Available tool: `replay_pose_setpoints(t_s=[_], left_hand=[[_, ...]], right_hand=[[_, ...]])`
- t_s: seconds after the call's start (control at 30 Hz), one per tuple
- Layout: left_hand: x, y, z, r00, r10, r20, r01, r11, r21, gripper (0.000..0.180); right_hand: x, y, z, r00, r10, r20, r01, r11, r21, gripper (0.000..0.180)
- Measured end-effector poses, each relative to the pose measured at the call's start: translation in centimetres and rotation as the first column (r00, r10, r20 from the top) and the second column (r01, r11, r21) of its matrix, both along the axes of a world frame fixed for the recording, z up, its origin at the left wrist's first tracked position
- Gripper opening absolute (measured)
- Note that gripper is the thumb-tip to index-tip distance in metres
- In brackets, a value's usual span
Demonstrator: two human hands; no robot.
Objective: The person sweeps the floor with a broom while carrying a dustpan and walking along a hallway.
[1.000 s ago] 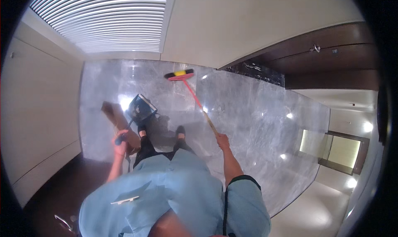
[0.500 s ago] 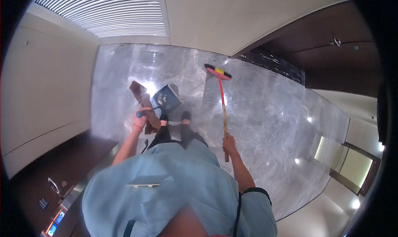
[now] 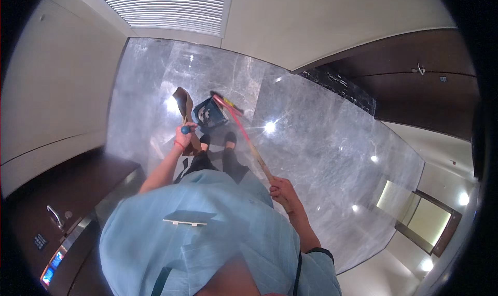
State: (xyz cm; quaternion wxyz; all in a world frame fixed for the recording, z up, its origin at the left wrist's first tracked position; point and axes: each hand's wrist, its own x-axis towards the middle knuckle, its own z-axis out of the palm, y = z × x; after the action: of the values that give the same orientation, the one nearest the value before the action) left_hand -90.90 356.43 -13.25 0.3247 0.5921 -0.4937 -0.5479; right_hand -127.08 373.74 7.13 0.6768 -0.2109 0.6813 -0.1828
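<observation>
The broom slants from my right hand, closed round its wooden handle, to the dustpan on the marble floor, which my left hand grips upright; short, low strokes suit best.

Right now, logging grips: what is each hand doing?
Left hand: closed on the dustpan handle.
Right hand: closed around the broom handle.

Lt blue shirt, dark trousers, prob. black shoes.
</observation>
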Motion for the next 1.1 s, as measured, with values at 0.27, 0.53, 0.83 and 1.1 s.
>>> replay_pose_setpoints(t_s=[0.27, 0.53, 0.83, 1.1], left_hand=[[0.6, -0.5, -2.2, 0.987, -0.139, 0.075, 0.146, 0.984, -0.101, 0.022], [-0.4, -0.3, -1.9, 0.988, -0.156, -0.005, 0.155, 0.987, -0.044, 0.028], [-1.0, -1.8, -0.8, 0.960, -0.272, 0.071, 0.273, 0.962, -0.006, 0.021], [-8.5, -6.1, 1.0, 0.874, -0.467, 0.138, 0.486, 0.848, -0.209, 0.013]], right_hand=[[3.5, 1.6, -6.4, 0.955, -0.280, -0.097, 0.285, 0.958, 0.040, 0.010], [9.6, 1.8, -4.5, 0.976, -0.216, -0.040, 0.201, 0.951, -0.236, 0.008], [7.0, 8.4, 2.0, 0.772, -0.593, 0.229, 0.631, 0.760, -0.155, 0.019], [0.2, 14.6, -11.1, 0.809, -0.560, -0.179, 0.407, 0.753, -0.517, 0.010]])
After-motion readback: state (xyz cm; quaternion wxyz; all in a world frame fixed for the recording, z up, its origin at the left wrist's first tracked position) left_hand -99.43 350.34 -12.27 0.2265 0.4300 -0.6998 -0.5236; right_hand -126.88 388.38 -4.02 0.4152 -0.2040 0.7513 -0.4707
